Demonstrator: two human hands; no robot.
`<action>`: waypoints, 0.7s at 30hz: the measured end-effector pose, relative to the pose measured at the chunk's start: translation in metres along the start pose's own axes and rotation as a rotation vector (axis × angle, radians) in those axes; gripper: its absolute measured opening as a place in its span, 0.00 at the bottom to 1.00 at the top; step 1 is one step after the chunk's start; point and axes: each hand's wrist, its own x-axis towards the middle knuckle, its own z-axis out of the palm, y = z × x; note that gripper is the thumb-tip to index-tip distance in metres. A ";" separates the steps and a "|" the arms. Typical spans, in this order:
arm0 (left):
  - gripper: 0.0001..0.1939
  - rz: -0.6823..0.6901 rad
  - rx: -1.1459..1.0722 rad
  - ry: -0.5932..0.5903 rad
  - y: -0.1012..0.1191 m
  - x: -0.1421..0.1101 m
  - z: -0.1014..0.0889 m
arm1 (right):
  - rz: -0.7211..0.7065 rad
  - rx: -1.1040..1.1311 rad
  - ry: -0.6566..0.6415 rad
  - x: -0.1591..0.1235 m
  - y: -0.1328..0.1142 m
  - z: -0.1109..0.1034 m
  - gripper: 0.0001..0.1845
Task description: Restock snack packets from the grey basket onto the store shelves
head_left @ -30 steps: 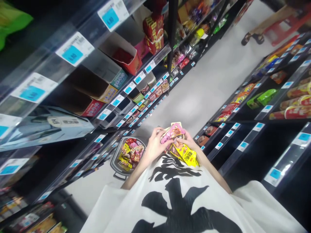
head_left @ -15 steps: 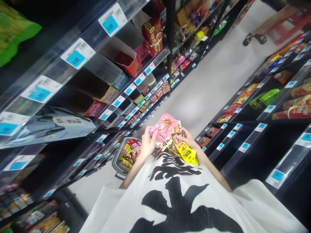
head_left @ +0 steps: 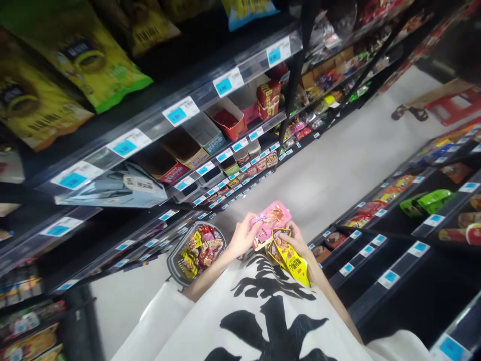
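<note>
My left hand pinches several pink snack packets fanned out in front of my chest. Close beside it, my right hand grips a bundle of yellow snack packets that hang down against my white shirt with black print. The two bundles touch in the middle. A dark shopping basket full of red, yellow and pink packets stands on the floor below my left forearm.
Shelving with blue price tags and open snack cartons lines the left side; large yellow-green bags sit on top. More shelves run along the right. A pale aisle floor stretches ahead, with a person's sandalled feet by a red stool.
My head has lifted, so higher shelves show. The pink packets have risen out of the stack into my left hand, apart from the yellow ones in my right.
</note>
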 end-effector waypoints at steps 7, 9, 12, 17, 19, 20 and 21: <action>0.21 0.031 -0.351 0.274 -0.004 0.030 -0.016 | 0.022 0.099 0.010 0.002 -0.006 -0.005 0.29; 0.23 0.050 -0.466 0.405 -0.002 0.055 -0.030 | 0.031 0.131 0.009 0.003 -0.007 -0.008 0.29; 0.22 0.196 -0.400 0.572 0.010 0.109 -0.059 | 0.027 0.150 -0.002 0.007 -0.009 -0.012 0.28; 0.11 0.487 0.144 0.793 0.054 0.217 -0.099 | 0.032 0.184 -0.028 0.014 -0.011 -0.016 0.28; 0.13 0.566 0.378 0.807 0.070 0.256 -0.108 | 0.029 0.194 -0.031 0.016 -0.012 -0.017 0.28; 0.15 0.601 0.505 0.758 0.078 0.273 -0.111 | 0.025 0.195 -0.028 0.016 -0.012 -0.018 0.28; 0.17 0.625 0.628 0.692 0.085 0.288 -0.114 | 0.022 0.195 -0.024 0.017 -0.013 -0.019 0.27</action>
